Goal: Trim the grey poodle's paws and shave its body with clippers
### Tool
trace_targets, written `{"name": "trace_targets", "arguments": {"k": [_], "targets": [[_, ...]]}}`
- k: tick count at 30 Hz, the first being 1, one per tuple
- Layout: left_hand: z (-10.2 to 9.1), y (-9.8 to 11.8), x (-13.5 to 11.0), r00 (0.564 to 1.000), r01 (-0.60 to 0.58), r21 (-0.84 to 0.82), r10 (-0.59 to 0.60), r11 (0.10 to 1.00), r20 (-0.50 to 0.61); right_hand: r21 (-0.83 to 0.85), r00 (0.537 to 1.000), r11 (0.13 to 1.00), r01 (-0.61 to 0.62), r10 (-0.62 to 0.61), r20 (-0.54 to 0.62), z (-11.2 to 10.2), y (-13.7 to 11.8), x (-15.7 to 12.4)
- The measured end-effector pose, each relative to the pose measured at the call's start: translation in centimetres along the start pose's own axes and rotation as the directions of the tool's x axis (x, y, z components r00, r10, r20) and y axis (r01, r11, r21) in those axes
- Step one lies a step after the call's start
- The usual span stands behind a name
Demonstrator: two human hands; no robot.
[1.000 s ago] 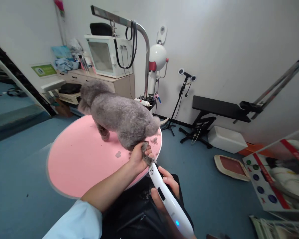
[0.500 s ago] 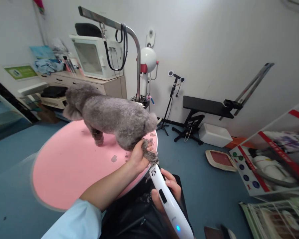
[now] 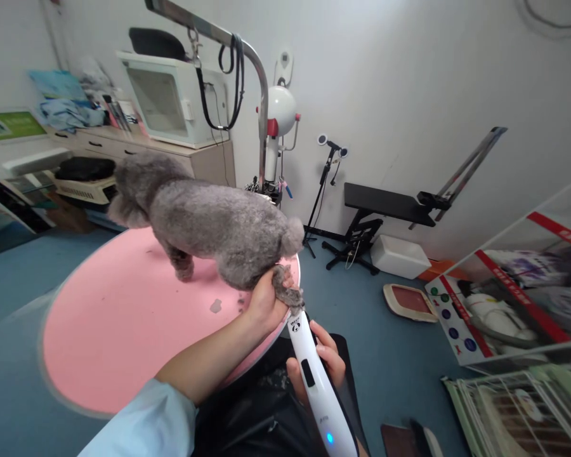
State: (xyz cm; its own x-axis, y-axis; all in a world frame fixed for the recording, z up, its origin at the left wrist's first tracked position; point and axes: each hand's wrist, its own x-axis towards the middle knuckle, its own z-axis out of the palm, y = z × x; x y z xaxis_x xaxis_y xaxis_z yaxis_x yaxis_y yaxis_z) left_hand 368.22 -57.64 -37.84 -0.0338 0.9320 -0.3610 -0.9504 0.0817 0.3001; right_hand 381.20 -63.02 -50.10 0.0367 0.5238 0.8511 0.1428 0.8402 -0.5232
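Observation:
A grey curly-coated dog [image 3: 214, 222] stands on a round pink grooming table [image 3: 118, 336], facing left with its rear toward me. My left hand [image 3: 267, 303] is wrapped around the dog's hind leg [image 3: 288, 291], which it holds out past the table's edge. White hair clippers [image 3: 316, 381] with a lit blue light are gripped in my right hand [image 3: 330, 358]. Their blade end is up against the paw; fur hides the exact contact. Tufts of cut grey fur [image 3: 216, 306] lie on the pink surface.
A metal grooming arm [image 3: 261, 95] with a black loop leash [image 3: 238, 82] rises behind the dog. Beyond it are a white dryer [image 3: 280, 111] and a glass-fronted cabinet [image 3: 155, 101]. To the right stand a black folding table [image 3: 387, 203] and a red-trimmed clear box [image 3: 514, 317].
My view has shifted slightly, so the background sits a little further left. The clippers have tilted a bit more upright at the paw. Both hands keep their hold.

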Motion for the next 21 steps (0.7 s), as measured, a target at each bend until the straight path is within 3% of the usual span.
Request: {"name": "trace_targets", "arguments": {"k": [5, 15, 21], "targets": [[-0.22, 0.09, 0.23, 1.000, -0.012, 0.013, 0.011, 1.000, 0.009, 0.009, 0.999, 1.000, -0.002, 0.003, -0.047, 0.66, -0.06, -0.14], [-0.70, -0.08, 0.59, 0.997, -0.044, 0.020, 0.043, 0.999, 0.057, 0.095, 0.978, 0.979, -0.179, 0.188, -0.089, 0.61, -0.94, 0.29], [-1.02, -0.23, 0.88, 0.997, -0.047, 0.045, 0.045, 0.998, 0.056, 0.082, 0.979, 0.983, -0.165, 0.174, -0.105, 1.09, -0.66, 0.40]]}}
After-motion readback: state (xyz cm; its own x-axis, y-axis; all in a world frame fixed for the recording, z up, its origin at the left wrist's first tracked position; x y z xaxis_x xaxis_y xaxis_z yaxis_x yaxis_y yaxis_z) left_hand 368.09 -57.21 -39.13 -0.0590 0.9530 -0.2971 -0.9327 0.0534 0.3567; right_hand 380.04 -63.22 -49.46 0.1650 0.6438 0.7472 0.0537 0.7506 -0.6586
